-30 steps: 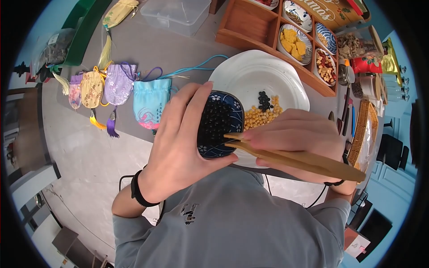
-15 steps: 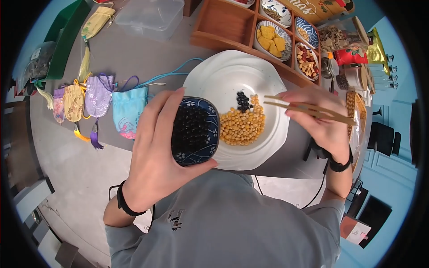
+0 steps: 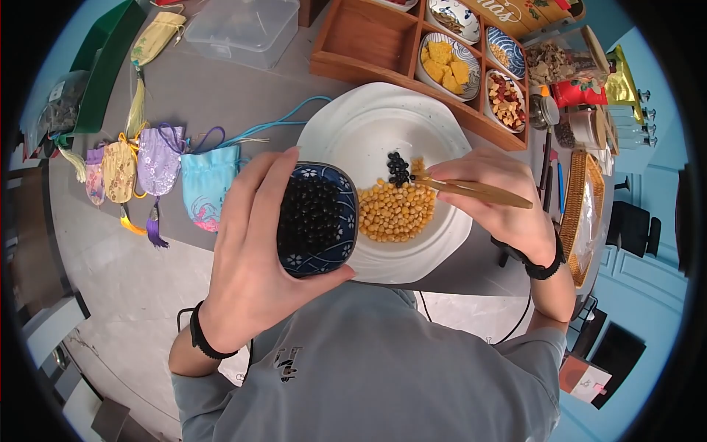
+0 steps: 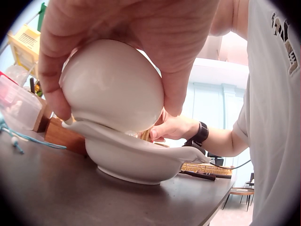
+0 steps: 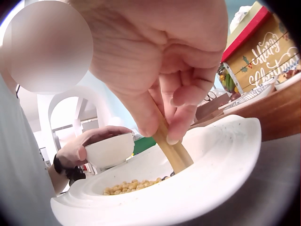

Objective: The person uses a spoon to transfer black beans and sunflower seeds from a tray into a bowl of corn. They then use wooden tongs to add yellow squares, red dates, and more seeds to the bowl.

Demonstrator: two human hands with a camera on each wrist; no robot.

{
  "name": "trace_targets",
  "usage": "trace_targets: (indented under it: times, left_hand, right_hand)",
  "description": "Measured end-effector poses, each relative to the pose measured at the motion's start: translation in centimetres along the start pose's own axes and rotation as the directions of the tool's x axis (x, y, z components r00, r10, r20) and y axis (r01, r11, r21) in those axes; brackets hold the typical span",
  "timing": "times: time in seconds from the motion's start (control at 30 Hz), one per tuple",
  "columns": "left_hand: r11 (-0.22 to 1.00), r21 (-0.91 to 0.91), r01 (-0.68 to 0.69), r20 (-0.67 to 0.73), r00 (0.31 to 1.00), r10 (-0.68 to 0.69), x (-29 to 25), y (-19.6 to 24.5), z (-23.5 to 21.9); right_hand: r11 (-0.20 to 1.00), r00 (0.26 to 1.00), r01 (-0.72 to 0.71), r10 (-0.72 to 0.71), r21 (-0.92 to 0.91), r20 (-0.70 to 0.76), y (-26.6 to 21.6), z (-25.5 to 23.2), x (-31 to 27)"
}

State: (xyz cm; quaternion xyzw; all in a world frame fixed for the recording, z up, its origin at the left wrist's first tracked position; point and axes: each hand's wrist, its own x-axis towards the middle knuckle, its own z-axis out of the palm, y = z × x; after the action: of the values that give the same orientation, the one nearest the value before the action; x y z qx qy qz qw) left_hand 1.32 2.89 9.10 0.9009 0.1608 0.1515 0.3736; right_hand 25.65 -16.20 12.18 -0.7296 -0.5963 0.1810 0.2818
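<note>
My left hand [image 3: 247, 250] grips a small bowl, blue-patterned inside [image 3: 345, 217], full of black beans [image 3: 305, 214], tilted over the left part of a wide white dish [image 3: 328, 121]. In the left wrist view, fingers and thumb span the bowl's plain white outside [image 4: 110, 89]. My right hand [image 3: 501, 195] pinches wooden tongs [image 3: 490, 193], their tips down in the dish beside a little cluster of black beans [image 3: 398, 168]. Yellow beans [image 3: 394, 214] lie heaped below that cluster. From the right wrist, the tongs [image 5: 174, 153] point down behind the dish's near rim.
A wooden compartment tray [image 3: 353, 70] with several small dishes stands behind the dish. Drawstring pouches [image 3: 210, 188] lie at left, near a clear plastic box [image 3: 243, 33]. Jars [image 3: 545, 110] and a wicker basket [image 3: 578, 221] line the right side; a green bin [image 3: 110, 66] stands far left.
The tongs have left the small bowl, swung right over the white dish, then come down and left to the black cluster. My left hand still holds the bowl. The head view has shifted.
</note>
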Motion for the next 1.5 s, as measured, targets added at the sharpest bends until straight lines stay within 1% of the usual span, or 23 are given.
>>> trace_targets:
  times: [0.07,0.17,0.2,0.3,0.33,0.37,0.43,0.57,0.67,0.77,0.83,0.87,0.97,1.0,1.03,1.13,1.23,1.27,1.37,1.4,1.5]
  left_hand:
    - [1.000,-0.014,-0.001,0.012,1.000,0.002,0.1,0.2,-0.1]
    - [1.000,-0.024,0.012,0.020,1.000,-0.012,0.1,0.3,-0.3]
    - [1.000,-0.022,0.017,0.023,1.000,-0.017,0.1,0.3,-0.4]
    - [1.000,-0.016,0.021,0.024,1.000,-0.020,0.1,0.3,-0.3]
    - [1.000,-0.013,0.017,0.016,1.000,-0.017,0.1,0.2,-0.2]
    - [1.000,-0.011,0.013,0.009,1.000,-0.013,0.1,0.1,-0.2]
    - [1.000,-0.024,0.012,0.002,1.000,-0.012,0.1,0.3,-0.2]
    - [1.000,-0.028,-0.009,-0.001,1.000,0.009,0.1,0.2,-0.1]
    - [0.999,-0.031,-0.019,-0.005,1.000,0.019,0.0,0.2,-0.1]
    - [0.999,-0.033,-0.013,-0.017,1.000,0.012,0.0,0.2,0.0]
    - [0.999,-0.033,0.002,-0.015,1.000,-0.002,0.0,0.2,0.0]
    - [0.999,-0.034,0.009,-0.007,1.000,-0.009,0.0,0.2,-0.1]
    - [0.999,-0.034,0.020,0.008,1.000,-0.020,0.1,0.2,-0.1]
    - [0.999,-0.030,0.024,0.012,1.000,-0.023,0.1,0.2,-0.1]
    - [0.999,-0.027,0.025,0.016,1.000,-0.024,0.1,0.1,-0.1]
    - [0.999,-0.029,0.025,0.020,0.999,-0.025,0.0,0.2,-0.1]
    - [0.999,-0.045,0.007,0.013,1.000,-0.007,0.1,0.2,-0.1]
    - [0.999,-0.044,0.004,0.010,1.000,-0.003,0.0,0.2,-0.1]
    - [0.999,-0.040,-0.007,0.006,1.000,0.007,0.0,0.1,0.0]
    - [0.999,-0.039,-0.011,0.006,1.000,0.012,0.0,0.0,0.0]
    - [1.000,-0.023,0.008,0.015,1.000,-0.008,0.0,0.2,-0.1]
  right_hand:
    - [1.000,1.000,0.009,-0.009,-0.021,0.024,-0.4,-0.4,0.1]
    - [1.000,0.998,0.013,-0.013,-0.012,-0.059,-1.3,-1.3,0.1]
    - [1.000,0.995,0.001,0.002,0.025,-0.101,-2.0,-1.6,0.2]
    - [0.962,0.973,0.190,-0.159,0.195,-0.164,-3.2,-1.5,0.7]
    - [0.941,0.953,0.302,-0.293,0.153,-0.078,-3.7,-1.7,1.5]
    - [0.919,0.931,0.363,-0.363,0.153,-0.031,-4.3,-1.7,2.2]
    - [0.915,0.930,0.367,-0.367,0.167,-0.033,-5.6,-0.3,2.6]
    - [0.924,0.959,0.283,-0.280,0.256,-0.049,-6.1,2.7,2.7]
    - [0.926,0.965,0.260,-0.255,0.276,-0.052,-6.2,2.9,2.7]
    - [0.930,0.953,0.297,-0.303,0.218,-0.006,-6.3,1.9,2.8]
    - [0.908,0.932,0.356,-0.361,0.222,-0.017,-5.3,1.2,2.8]
    - [0.886,0.919,0.391,-0.392,0.250,-0.047,-4.4,0.8,2.6]
    - [0.981,0.982,0.187,-0.185,0.056,-0.044,-5.4,-2.8,2.2]
    - [0.996,0.990,0.068,-0.061,0.055,-0.129,-4.7,-2.7,1.8]
    - [0.997,0.975,-0.050,0.062,0.064,-0.214,-3.8,-2.5,1.5]
    - [0.988,0.980,-0.154,0.152,-0.005,-0.132,-2.0,-2.5,1.3]
    - [0.994,0.989,-0.106,0.108,0.026,-0.100,-0.6,-1.3,1.0]
    - [0.999,0.996,-0.034,0.033,-0.009,-0.084,-0.4,-1.2,1.1]
    - [1.000,0.999,0.016,-0.017,-0.013,-0.032,-0.3,-0.8,1.3]
    - [1.000,1.000,0.010,-0.010,-0.005,0.005,-0.4,-0.9,1.4]
    - [0.999,0.999,0.043,-0.043,0.016,0.018,-0.1,-0.6,1.7]
